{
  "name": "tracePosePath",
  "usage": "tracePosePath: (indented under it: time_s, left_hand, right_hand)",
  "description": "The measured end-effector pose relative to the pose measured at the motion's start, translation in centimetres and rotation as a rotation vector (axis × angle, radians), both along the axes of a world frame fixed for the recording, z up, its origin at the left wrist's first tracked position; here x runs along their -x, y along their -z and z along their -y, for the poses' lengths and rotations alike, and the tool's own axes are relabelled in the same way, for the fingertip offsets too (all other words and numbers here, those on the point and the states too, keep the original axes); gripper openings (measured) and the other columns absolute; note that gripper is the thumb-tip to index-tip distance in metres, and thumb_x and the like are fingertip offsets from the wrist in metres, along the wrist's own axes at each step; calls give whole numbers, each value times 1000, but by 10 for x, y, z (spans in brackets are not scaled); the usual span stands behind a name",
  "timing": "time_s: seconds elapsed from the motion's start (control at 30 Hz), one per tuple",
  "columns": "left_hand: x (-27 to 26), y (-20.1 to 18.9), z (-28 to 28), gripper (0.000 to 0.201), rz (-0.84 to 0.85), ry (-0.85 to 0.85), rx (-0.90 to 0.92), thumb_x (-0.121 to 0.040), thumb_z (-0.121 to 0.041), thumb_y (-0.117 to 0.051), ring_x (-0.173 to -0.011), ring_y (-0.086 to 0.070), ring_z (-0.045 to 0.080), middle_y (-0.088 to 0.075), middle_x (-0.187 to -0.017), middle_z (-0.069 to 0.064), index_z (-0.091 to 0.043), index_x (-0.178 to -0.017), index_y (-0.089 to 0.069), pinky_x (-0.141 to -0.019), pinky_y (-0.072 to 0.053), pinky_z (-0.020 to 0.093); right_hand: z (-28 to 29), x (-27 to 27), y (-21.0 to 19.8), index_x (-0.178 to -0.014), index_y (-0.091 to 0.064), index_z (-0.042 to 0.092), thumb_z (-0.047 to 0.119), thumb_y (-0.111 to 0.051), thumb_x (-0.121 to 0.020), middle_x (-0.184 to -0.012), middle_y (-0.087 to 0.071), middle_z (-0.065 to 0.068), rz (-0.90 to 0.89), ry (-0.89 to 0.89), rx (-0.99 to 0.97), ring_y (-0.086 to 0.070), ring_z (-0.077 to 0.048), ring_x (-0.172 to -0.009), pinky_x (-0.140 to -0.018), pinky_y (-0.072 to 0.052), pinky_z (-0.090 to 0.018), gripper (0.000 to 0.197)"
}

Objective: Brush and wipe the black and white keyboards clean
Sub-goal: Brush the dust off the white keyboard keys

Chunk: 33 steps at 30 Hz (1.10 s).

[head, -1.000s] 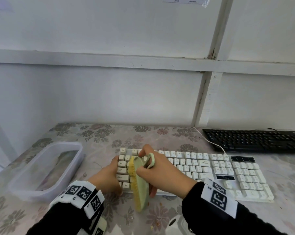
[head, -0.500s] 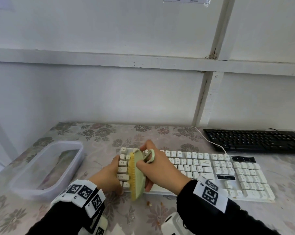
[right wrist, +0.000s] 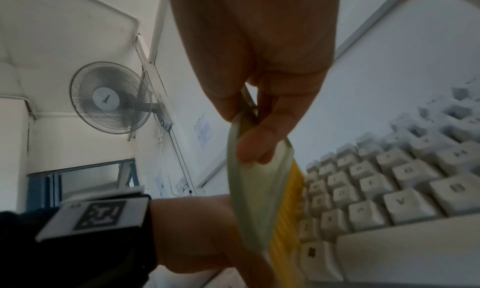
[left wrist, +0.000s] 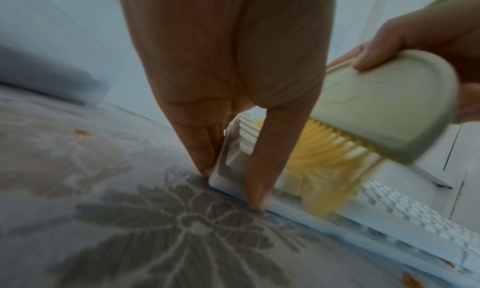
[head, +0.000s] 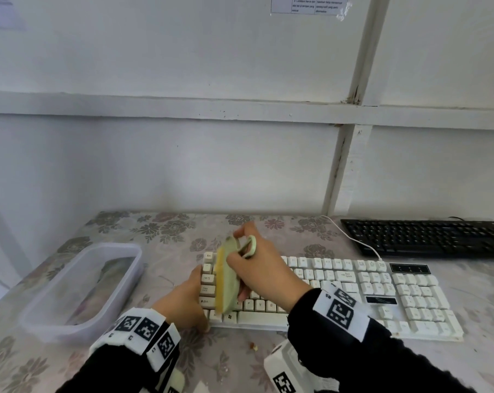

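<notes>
The white keyboard (head: pixel 339 293) lies across the flowered table in front of me. My right hand (head: pixel 257 268) grips a pale green brush (head: pixel 226 282) with yellow bristles, held on edge over the keyboard's left-end keys. In the right wrist view the thumb and fingers of the right hand (right wrist: pixel 249 140) pinch the brush (right wrist: pixel 257 200) beside the keys (right wrist: pixel 389 189). My left hand (head: pixel 189 302) braces the front left corner. Its straight fingers (left wrist: pixel 205 159) press the keyboard's (left wrist: pixel 389 220) end and front edge, and the brush (left wrist: pixel 384 111) bristles bend on the keys. The black keyboard (head: pixel 427 236) sits at the far right.
A clear plastic container (head: pixel 78 287) stands on the table to the left. Small orange crumbs (head: pixel 253 346) lie in front of the white keyboard, and another crumb (left wrist: pixel 82 132) lies left of it. A white cable (head: pixel 350 236) runs between the keyboards. The wall rises close behind the table.
My right hand has pushed the brush away from me, from overhanging the keyboard's front edge to lying over the left key rows. The left hand stays on the corner.
</notes>
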<state>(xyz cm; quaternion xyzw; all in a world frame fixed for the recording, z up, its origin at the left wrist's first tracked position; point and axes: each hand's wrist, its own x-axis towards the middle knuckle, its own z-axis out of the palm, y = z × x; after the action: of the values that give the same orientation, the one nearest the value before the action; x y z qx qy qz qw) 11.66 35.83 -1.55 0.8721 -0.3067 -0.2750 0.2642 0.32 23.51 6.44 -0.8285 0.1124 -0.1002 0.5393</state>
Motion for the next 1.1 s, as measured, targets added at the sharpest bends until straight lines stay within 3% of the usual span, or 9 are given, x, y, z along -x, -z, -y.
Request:
tracePosePath:
  time_s: [0.13, 0.27, 0.37, 0.5, 0.67, 0.8, 0.93, 1.0, 1.1]
  left_hand:
    - [0, 1, -1, 108, -24, 20, 43, -62, -6, -74, -105, -56, 16, -56, -117, -1, -25, -144, -7, -91, -49, 32]
    - [2, 0, 0, 118, 7, 51, 58, -43, -33, -69, -110, -53, 16, -51, -119, -3, -23, -143, -8, -96, -45, 30]
    - [0, 2, 0, 110, 13, 15, 1, -61, -10, -73, -107, -55, 18, -55, -118, 0, -25, -144, -4, -93, -48, 34]
    - [-3, 3, -1, 111, 2, -2, -30, -61, -7, -74, -110, -54, 19, -54, -122, 0, -27, -145, -4, -96, -47, 37]
    - [-1, 3, -1, 105, -4, 12, 43, -63, -4, -73, -101, -56, 16, -57, -113, -1, -25, -143, -10, -89, -49, 31]
    - [2, 1, -1, 104, 6, 41, 97, -53, -31, -71, -109, -53, 15, -53, -120, -3, -25, -139, -13, -95, -45, 31]
    - [0, 2, 0, 102, -11, 2, 42, -62, -1, -72, -106, -55, 18, -57, -115, 1, -25, -141, -12, -93, -48, 37]
    - [0, 2, 0, 103, -21, -2, 21, -62, 2, -73, -108, -54, 19, -56, -118, 2, -24, -142, -12, -94, -48, 37]
    - [1, 1, 0, 102, 1, 5, 10, -63, 1, -73, -109, -54, 19, -56, -119, 2, -23, -141, -13, -94, -48, 35]
  right_hand:
    - [-3, 10, 10, -108, -39, 11, 11, -44, -92, -70, -50, -7, -126, -87, 8, -50, -15, -35, -39, -49, -28, 17]
    - [-2, 16, 3, -110, -41, 8, 13, -47, -90, -69, -55, -8, -240, -173, -3, -54, -26, -43, -44, -51, -31, 21]
    - [-1, 8, -8, -110, -42, 9, 12, -47, -91, -82, -61, -19, -130, -77, 14, -54, -26, -42, -38, -49, -28, 20]
    - [0, -4, -8, -113, -39, 14, 10, -45, -93, -80, -58, -16, 35, 24, 36, -54, -16, -40, -40, -48, -27, 21]
    - [-3, 7, 6, -110, -39, 13, 10, -45, -92, -73, -54, -8, -126, -91, 21, -54, -15, -39, -41, -49, -28, 19]
    - [1, 21, 0, -114, -45, 15, 13, -50, -89, -64, -59, -1, -305, -224, 11, -55, -18, -42, -45, -52, -29, 25]
    - [17, 33, -26, -114, -46, 19, 16, -55, -91, -83, -62, 0, -295, -179, 147, -55, -6, -48, -39, -48, -21, 25]
    - [28, 37, -42, -108, -48, 18, 16, -56, -92, -94, -62, -5, -229, -97, 213, -65, -10, -60, -44, -54, -25, 19]
    - [39, 39, -59, -95, -59, 16, 17, -65, -87, -95, -64, -7, -107, 19, 235, -69, -25, -78, -59, -60, -45, 11]
